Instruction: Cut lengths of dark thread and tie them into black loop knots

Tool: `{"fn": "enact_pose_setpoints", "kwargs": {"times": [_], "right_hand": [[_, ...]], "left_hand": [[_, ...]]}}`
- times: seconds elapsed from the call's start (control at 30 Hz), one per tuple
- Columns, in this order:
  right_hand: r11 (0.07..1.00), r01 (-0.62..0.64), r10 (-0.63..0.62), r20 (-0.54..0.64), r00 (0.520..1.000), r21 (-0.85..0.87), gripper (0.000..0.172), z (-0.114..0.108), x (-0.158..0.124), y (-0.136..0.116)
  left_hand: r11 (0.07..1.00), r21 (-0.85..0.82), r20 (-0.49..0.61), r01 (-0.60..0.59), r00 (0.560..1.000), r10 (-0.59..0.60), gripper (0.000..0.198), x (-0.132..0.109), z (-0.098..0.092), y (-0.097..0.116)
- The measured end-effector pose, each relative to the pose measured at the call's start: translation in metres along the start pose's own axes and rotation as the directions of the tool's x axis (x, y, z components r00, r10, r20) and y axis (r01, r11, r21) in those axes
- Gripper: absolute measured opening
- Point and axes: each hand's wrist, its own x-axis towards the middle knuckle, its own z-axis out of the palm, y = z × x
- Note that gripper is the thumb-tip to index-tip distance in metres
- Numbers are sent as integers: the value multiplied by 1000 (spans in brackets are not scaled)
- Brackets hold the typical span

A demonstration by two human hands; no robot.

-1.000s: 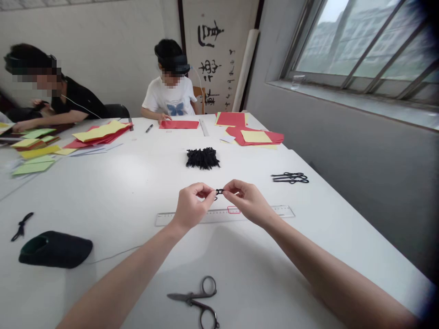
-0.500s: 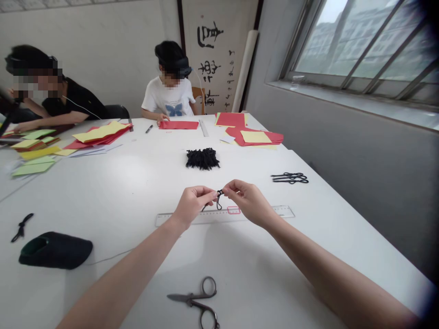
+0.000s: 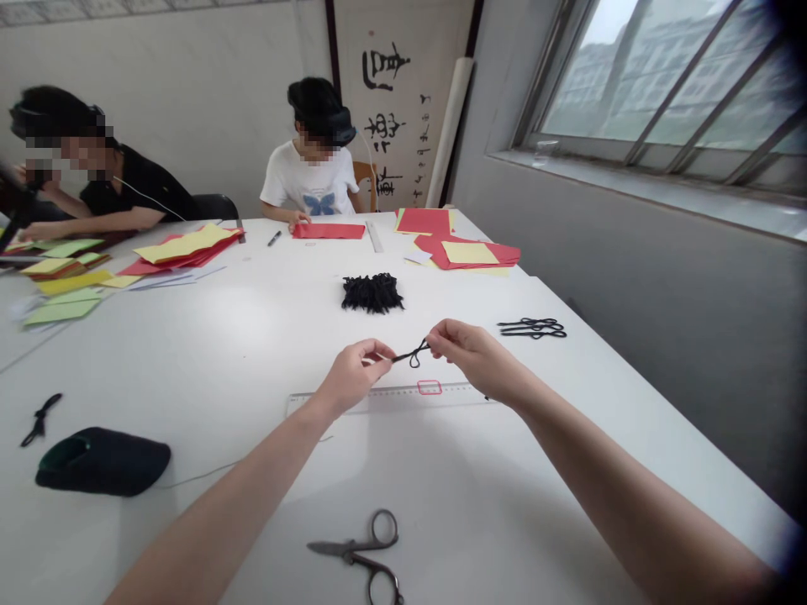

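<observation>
A thin black cord (image 3: 414, 355) with a small loop stretches between my two hands above the table. My left hand (image 3: 356, 371) pinches its left end between thumb and fingers. Its right end sits in the pinch of my right hand (image 3: 463, 349). Under the hands lies a clear ruler (image 3: 391, 402) with a red rounded mark on it. Several looped black cords (image 3: 533, 328) rest side by side to the right. Farther back is a dense pile of short black cords (image 3: 371, 292).
Scissors (image 3: 353, 550) lie open near the front. At left are a dark thread spool (image 3: 104, 460) and a knotted black cord (image 3: 41, 418). Red paper (image 3: 329, 231) is under a person's hand across the table. Coloured paper stacks (image 3: 189, 245) lie at back left, with more red paper (image 3: 425, 220) behind.
My right hand has moved right and slightly up, away from my left. The cord, bunched between the fingertips before, is now drawn out with its loop showing.
</observation>
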Motion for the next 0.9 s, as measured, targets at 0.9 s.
{"fn": "enact_pose_setpoints", "kwargs": {"times": [0.9], "right_hand": [[999,-33,33,91,995,-4,43,-2,1,1]], "left_hand": [[969,-241,296,-51,947,123,28,-8,17,3]]}}
